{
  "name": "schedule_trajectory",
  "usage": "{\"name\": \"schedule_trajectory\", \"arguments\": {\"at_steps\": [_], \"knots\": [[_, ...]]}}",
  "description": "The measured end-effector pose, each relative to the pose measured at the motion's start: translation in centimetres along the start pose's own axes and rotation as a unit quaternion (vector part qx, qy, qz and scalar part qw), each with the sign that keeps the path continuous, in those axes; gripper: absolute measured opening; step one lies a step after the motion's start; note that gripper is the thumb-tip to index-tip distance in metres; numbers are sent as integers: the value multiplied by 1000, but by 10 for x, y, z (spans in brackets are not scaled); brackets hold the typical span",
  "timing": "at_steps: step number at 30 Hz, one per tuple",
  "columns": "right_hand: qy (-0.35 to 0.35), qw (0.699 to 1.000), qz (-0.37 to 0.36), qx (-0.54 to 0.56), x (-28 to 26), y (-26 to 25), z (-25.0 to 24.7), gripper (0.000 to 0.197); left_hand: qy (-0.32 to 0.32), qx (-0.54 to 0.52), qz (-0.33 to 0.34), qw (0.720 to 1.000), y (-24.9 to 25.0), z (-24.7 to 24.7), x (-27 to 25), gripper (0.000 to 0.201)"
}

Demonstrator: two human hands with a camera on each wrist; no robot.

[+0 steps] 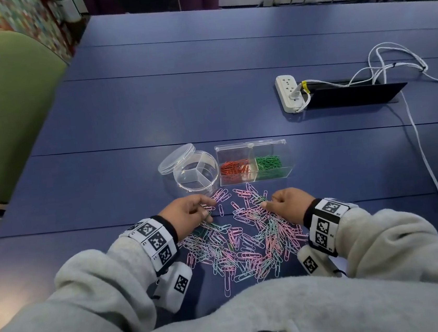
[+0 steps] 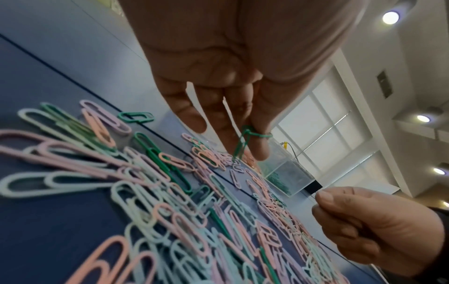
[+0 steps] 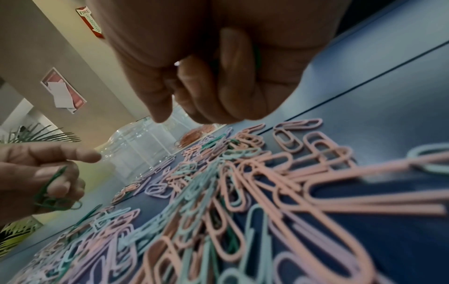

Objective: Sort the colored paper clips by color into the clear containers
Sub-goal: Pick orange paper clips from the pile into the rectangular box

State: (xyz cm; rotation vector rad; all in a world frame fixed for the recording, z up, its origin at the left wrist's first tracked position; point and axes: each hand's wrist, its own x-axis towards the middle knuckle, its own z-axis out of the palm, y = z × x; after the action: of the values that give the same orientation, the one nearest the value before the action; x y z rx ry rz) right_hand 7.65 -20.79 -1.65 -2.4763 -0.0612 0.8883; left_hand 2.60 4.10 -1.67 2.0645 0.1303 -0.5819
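Note:
A heap of pastel pink, lilac and pale blue paper clips, with a few dark green ones mixed in, lies on the blue table. My left hand hovers over the heap's left edge and pinches several dark green clips between thumb and fingers. My right hand is at the heap's upper right with its fingers curled in, and a sliver of green clip shows inside them. Behind the heap, a rectangular clear box holds red clips on the left and green clips on the right.
A round clear container with three compartments stands left of the box, its lid leaning on its far rim. A white power strip and cables lie at the right. A green chair is at the left.

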Motion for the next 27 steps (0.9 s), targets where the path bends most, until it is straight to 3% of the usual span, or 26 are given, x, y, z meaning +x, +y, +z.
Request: {"name": "schedule_trajectory", "arguments": {"at_steps": [6,11,13,16,20,27], "knots": [[-2,999,-48,4,-2,-8,4,34,-13,-86,-18,996,10,3,3,30],[-3,998,-62,3,-4,-15,5,30,-4,-129,-91,988,18,0,8,39],[-24,998,-61,-16,-6,-14,8,27,-7,-84,-96,992,17,-1,7,35],[-64,994,-77,-34,-11,-18,16,15,4,49,-52,997,5,-1,4,19],[-124,979,-136,-92,-16,-35,28,5,-31,224,-34,974,-13,0,0,16],[-162,935,-203,-241,-10,-61,44,20,-18,316,-28,948,-12,3,-4,7]]}}
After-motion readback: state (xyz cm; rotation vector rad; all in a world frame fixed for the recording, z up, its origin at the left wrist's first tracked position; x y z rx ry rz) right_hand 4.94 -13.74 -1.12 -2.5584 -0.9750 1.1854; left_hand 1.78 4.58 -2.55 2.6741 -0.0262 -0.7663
